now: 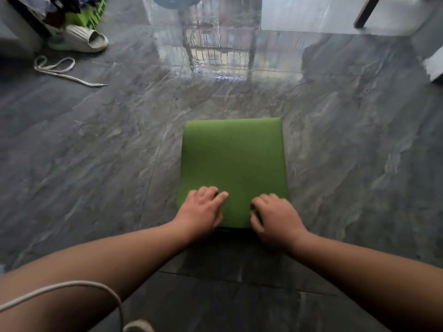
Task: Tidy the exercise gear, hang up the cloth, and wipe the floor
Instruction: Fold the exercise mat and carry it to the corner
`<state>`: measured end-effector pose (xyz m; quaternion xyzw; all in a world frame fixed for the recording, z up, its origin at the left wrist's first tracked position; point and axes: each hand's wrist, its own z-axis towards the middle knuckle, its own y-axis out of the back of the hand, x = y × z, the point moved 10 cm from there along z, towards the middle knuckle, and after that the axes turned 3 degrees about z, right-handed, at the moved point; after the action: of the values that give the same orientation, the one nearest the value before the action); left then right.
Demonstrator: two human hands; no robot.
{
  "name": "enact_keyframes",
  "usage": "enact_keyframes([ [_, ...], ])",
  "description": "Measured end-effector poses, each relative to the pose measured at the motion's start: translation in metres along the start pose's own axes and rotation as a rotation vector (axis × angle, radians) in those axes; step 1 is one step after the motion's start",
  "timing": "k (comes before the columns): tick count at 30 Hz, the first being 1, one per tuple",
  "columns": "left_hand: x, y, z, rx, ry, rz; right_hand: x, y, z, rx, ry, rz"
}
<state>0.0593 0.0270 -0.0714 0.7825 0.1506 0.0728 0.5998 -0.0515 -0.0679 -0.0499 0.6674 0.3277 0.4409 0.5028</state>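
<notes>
Resting on the near end of a green foam exercise mat, both hands work side by side. The left hand lies palm down with its fingers bent over the mat's near left part, pressing on it. The right hand sits just beside it on the near right part, its fingers curled down onto the mat's surface; whether the fingers of either hand tuck under a rolled edge cannot be told, since the hands are blurred. The mat lies flat on a glossy grey marble-patterned tile floor, stretching away from the person, its far edge straight and square. Both bare forearms reach in from the bottom of the view.

Far off at the upper left, a pale ribbed slipper stands on the floor, with a white flat lace looped on the tiles near it. A green crate shows behind the slipper. A thin white cord curves across the lower left corner, close to the camera. At the upper right, a dark furniture leg slants down to the floor.
</notes>
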Motion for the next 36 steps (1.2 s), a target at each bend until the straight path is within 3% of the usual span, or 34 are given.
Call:
enact_keyframes([
  [3, 0.040, -0.002, 0.002, 0.027, 0.241, -0.036, -0.019, 0.015, 0.022, -0.080, -0.011, -0.013],
  [6, 0.058, -0.022, -0.004, 0.122, 0.355, -0.221, -0.035, -0.014, 0.023, 0.112, -0.056, -0.064],
  [9, 0.050, -0.048, -0.013, 0.253, 0.322, -0.238, -0.044, -0.048, 0.007, 0.296, -0.042, -0.115],
  [15, 0.050, -0.046, -0.012, 0.269, 0.304, -0.040, -0.047, -0.045, 0.010, 0.284, -0.051, -0.122],
  [20, 0.061, -0.005, 0.024, 0.125, 0.247, 0.174, -0.047, -0.020, 0.049, 0.175, -0.131, -0.070],
  [25, 0.081, 0.010, 0.082, 0.126, 0.184, 0.017, -0.078, -0.015, 0.098, 0.284, -0.416, 0.022],
  [27, 0.096, 0.013, 0.102, 0.138, 0.251, -0.091, -0.086, -0.012, 0.115, 0.355, -0.489, 0.021],
  [31, 0.107, 0.019, 0.129, 0.138, 0.351, -0.104, -0.082, 0.009, 0.153, 0.246, -0.361, -0.186],
  [36, 0.119, 0.016, 0.150, 0.123, 0.376, -0.117, -0.105, -0.006, 0.164, 0.249, -0.394, 0.057],
])
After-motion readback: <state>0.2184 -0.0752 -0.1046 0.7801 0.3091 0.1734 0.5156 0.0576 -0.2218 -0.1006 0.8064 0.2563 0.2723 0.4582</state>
